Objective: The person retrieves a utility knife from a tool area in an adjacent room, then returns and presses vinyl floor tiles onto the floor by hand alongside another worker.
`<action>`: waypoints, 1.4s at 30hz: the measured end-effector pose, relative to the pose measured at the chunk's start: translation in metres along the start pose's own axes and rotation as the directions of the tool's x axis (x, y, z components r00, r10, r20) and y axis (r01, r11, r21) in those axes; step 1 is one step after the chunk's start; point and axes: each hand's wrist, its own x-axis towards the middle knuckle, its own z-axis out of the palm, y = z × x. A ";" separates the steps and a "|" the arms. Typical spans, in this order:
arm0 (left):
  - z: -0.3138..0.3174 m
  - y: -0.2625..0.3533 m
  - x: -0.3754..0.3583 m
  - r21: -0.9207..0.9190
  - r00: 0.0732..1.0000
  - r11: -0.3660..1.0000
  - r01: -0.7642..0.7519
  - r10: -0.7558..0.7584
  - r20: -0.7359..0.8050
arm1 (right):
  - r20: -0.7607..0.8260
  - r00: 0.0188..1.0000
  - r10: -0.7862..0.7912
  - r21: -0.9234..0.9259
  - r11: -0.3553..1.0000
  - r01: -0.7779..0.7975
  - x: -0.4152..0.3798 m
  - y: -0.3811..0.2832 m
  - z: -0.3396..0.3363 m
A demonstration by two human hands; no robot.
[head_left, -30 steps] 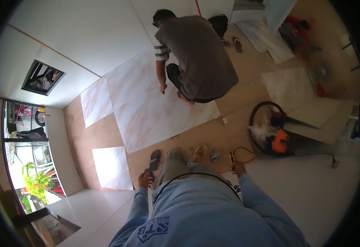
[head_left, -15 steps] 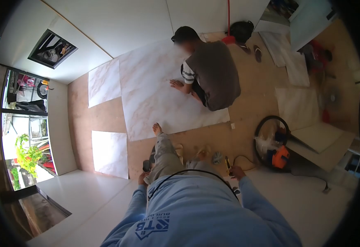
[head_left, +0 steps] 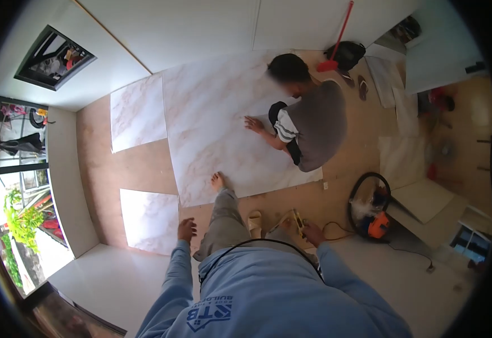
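Observation:
My right hand is closed around a slim yellow-and-black utility knife, held beside my right leg and pointing forward. My left hand hangs beside my left leg with its fingers apart and nothing in them. Near it on the floor lies a small marbled sheet. My bare left foot stands on the near part of a large marbled sheet. Another person squats on that sheet with one hand resting on its surface.
Another marbled piece lies by the far wall. To the right are an orange-and-black vacuum with a coiled hose, stacked boards and a power cord. A red dustpan, slippers and a black bag sit at the back.
My left hand has moved forward, away from my thigh. My right hand has come forward and inward with the utility knife. The whole view has shifted, and the squatting person leans differently.

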 end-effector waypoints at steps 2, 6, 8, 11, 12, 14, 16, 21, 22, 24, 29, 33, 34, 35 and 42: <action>-0.021 0.054 0.005 -0.053 0.997 0.999 -0.003 0.000 -0.071 | 0.049 0.987 -0.151 0.001 0.989 0.151 0.025 -0.051 0.023; -0.072 0.103 0.025 -0.097 0.996 0.995 0.016 -0.024 -0.082 | 0.074 0.952 -0.298 -0.097 0.948 0.304 0.042 -0.185 0.062; -0.091 0.114 0.031 -0.093 0.995 0.995 0.042 -0.050 -0.089 | 0.075 0.938 -0.339 -0.101 0.933 0.345 0.046 -0.238 0.077; -0.112 0.117 0.041 -0.076 0.989 0.993 0.085 -0.093 -0.112 | 0.033 0.922 -0.386 0.010 0.923 0.386 0.053 -0.302 0.094; -0.116 0.116 0.045 -0.077 0.990 0.993 0.095 -0.102 -0.101 | 0.031 0.921 -0.389 0.024 0.921 0.388 0.053 -0.321 0.095; -0.119 0.115 0.050 -0.074 0.989 0.990 0.116 -0.122 -0.079 | 0.021 0.926 -0.376 0.042 0.926 0.375 0.051 -0.354 0.093; -0.118 0.123 0.056 -0.059 0.987 0.987 0.148 -0.151 -0.052 | 0.003 0.939 -0.343 0.057 0.938 0.342 0.051 -0.382 0.090; -0.109 0.172 0.074 -0.003 0.987 0.988 0.152 -0.152 -0.048 | 0.003 0.961 -0.275 0.187 0.945 0.270 0.098 -0.400 0.092; -0.108 0.186 0.080 0.002 0.989 0.991 0.135 -0.135 -0.055 | 0.006 0.965 -0.261 0.223 0.941 0.253 0.109 -0.406 0.093; -0.110 0.222 0.095 0.021 0.990 0.992 0.123 -0.121 -0.074 | 0.046 0.982 -0.185 0.198 0.965 0.173 0.135 -0.424 0.098; -0.115 0.316 0.134 0.126 0.993 0.990 0.057 -0.043 -0.106 | 0.007 0.989 -0.147 0.184 0.972 0.143 0.210 -0.456 0.121; -0.105 0.391 0.186 0.333 0.986 0.929 -0.161 0.169 0.003 | -0.015 0.986 -0.165 0.305 0.938 0.161 0.234 -0.491 0.139; -0.097 0.415 0.197 0.335 0.984 0.926 -0.177 0.178 0.026 | -0.010 0.985 -0.174 0.340 0.926 0.167 0.235 -0.504 0.140; -0.085 0.439 0.206 0.338 0.981 0.921 -0.195 0.189 0.048 | 0.021 0.987 -0.160 0.380 0.914 0.141 0.236 -0.513 0.141; 0.006 0.567 0.302 0.521 0.882 0.714 -0.468 0.337 0.330 | 0.035 0.991 -0.133 0.579 0.811 0.088 0.293 -0.554 0.174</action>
